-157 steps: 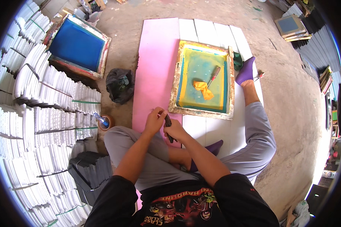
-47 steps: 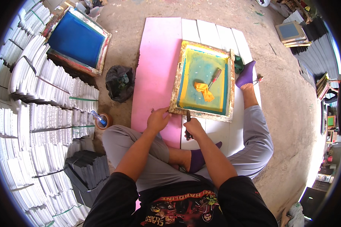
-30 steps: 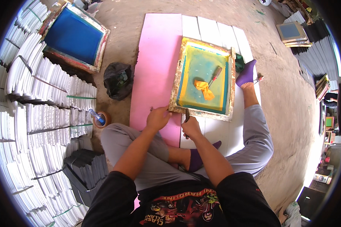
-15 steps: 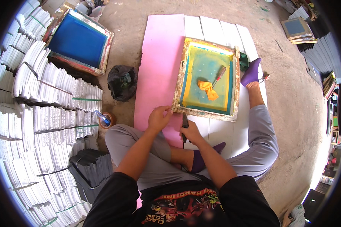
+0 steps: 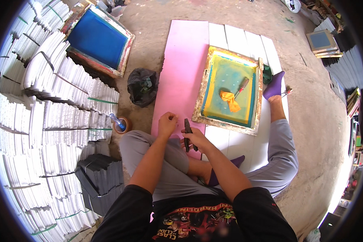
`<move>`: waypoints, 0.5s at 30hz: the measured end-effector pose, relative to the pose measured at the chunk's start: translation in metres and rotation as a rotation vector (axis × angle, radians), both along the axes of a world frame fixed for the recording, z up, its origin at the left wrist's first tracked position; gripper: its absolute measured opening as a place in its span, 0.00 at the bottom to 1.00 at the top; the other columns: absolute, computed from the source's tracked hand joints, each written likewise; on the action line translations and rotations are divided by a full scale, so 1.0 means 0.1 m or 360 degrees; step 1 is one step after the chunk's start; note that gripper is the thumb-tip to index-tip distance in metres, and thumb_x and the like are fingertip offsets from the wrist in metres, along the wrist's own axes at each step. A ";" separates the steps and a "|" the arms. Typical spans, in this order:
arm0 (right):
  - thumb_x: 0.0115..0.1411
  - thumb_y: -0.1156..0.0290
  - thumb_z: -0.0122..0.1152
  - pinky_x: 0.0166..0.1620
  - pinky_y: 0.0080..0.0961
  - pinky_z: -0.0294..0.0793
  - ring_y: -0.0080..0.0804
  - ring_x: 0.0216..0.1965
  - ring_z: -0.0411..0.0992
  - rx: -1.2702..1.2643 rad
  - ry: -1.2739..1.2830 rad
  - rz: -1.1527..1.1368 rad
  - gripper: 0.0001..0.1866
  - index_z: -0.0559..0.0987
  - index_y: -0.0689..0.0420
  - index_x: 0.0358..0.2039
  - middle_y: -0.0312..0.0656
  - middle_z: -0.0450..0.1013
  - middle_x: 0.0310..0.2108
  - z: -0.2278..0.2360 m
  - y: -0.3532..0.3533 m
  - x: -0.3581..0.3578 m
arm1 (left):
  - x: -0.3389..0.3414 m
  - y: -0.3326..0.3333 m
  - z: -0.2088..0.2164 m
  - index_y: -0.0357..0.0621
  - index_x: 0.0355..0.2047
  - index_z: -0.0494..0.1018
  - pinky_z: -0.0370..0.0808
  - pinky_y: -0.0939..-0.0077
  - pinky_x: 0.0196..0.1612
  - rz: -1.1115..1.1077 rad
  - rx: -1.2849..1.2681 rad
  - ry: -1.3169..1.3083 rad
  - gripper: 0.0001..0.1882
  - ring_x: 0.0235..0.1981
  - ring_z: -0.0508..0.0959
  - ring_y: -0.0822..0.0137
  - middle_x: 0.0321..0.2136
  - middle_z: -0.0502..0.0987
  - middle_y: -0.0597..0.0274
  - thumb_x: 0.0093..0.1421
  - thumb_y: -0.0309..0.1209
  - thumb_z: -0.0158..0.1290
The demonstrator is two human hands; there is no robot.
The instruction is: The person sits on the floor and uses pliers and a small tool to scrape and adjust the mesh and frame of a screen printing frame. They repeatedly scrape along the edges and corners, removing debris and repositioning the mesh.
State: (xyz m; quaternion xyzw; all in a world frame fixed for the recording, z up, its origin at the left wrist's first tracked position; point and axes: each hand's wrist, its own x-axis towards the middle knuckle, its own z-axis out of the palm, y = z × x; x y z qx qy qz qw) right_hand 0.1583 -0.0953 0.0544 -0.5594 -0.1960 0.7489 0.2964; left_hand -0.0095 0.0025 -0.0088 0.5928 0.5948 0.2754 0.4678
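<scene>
My right hand (image 5: 197, 140) holds dark pliers (image 5: 187, 131) with their jaws pointing away from me. Just left of the pliers, my left hand (image 5: 167, 125) is closed in a pinch over the pink board (image 5: 180, 72); whatever the fingertips may hold is too small to make out. Beyond my right hand lies a wooden screen-printing frame (image 5: 225, 125) with yellow and teal mesh, its nearest left corner a little way from the pliers. On the mesh rest an orange cloth (image 5: 230, 101) and a screwdriver (image 5: 243, 84) with a red and grey handle.
White boards (image 5: 238, 40) lie beside the pink one. My purple-socked foot (image 5: 274, 86) is right of the frame. At left are a black plastic bag (image 5: 142, 86), a tape roll (image 5: 122, 126), a blue screen frame (image 5: 97, 38) and stacked white sheets (image 5: 60, 121).
My right hand has drawn the pliers back from the frame's near corner, toward my left hand. My left hand has also come away from that corner. The whole view has shifted slightly.
</scene>
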 end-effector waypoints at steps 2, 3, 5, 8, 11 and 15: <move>0.68 0.67 0.58 0.29 0.32 0.78 0.37 0.29 0.81 -0.0044 -0.0119 -0.0101 0.22 0.71 0.59 0.61 0.48 0.79 0.35 -0.08 -0.10 0.08 | 0.02 0.00 0.14 0.41 0.37 0.82 0.80 0.62 0.37 0.0002 -0.0076 0.0447 0.13 0.32 0.85 0.58 0.32 0.85 0.54 0.63 0.39 0.63; 0.68 0.67 0.58 0.28 0.32 0.77 0.36 0.29 0.81 -0.0038 -0.0223 -0.0139 0.22 0.71 0.60 0.60 0.48 0.79 0.34 -0.11 -0.16 0.14 | 0.05 -0.01 0.23 0.43 0.38 0.82 0.80 0.59 0.38 0.0001 -0.0112 0.0672 0.14 0.34 0.86 0.56 0.34 0.86 0.53 0.62 0.40 0.63; 0.67 0.68 0.58 0.26 0.31 0.76 0.36 0.28 0.81 -0.0022 -0.0421 -0.0202 0.22 0.71 0.60 0.60 0.47 0.79 0.34 -0.17 -0.27 0.26 | 0.11 -0.02 0.38 0.45 0.39 0.83 0.80 0.56 0.41 -0.0012 -0.0138 0.0860 0.14 0.38 0.86 0.52 0.36 0.86 0.54 0.62 0.42 0.63; 0.66 0.70 0.58 0.21 0.30 0.72 0.33 0.25 0.79 -0.0011 -0.0603 -0.0266 0.15 0.73 0.61 0.50 0.44 0.76 0.29 -0.30 -0.37 0.43 | 0.12 -0.03 0.28 0.43 0.42 0.83 0.80 0.58 0.43 -0.0094 -0.0009 0.0788 0.15 0.37 0.85 0.55 0.36 0.86 0.54 0.62 0.41 0.63; 0.64 0.71 0.58 0.17 0.31 0.70 0.32 0.22 0.77 0.0004 -0.0753 -0.0222 0.09 0.72 0.61 0.42 0.43 0.74 0.25 -0.29 -0.38 0.54 | 0.20 -0.08 0.12 0.44 0.48 0.82 0.80 0.59 0.49 -0.0315 0.0193 0.0438 0.18 0.42 0.85 0.51 0.41 0.86 0.52 0.62 0.39 0.62; 0.62 0.72 0.59 0.18 0.33 0.70 0.33 0.20 0.76 -0.0049 -0.0798 -0.0157 0.08 0.73 0.62 0.37 0.43 0.73 0.23 -0.14 -0.29 0.60 | 0.40 -0.22 0.16 0.43 0.56 0.80 0.78 0.58 0.56 -0.0587 0.0272 0.0277 0.23 0.50 0.83 0.47 0.48 0.84 0.49 0.62 0.37 0.61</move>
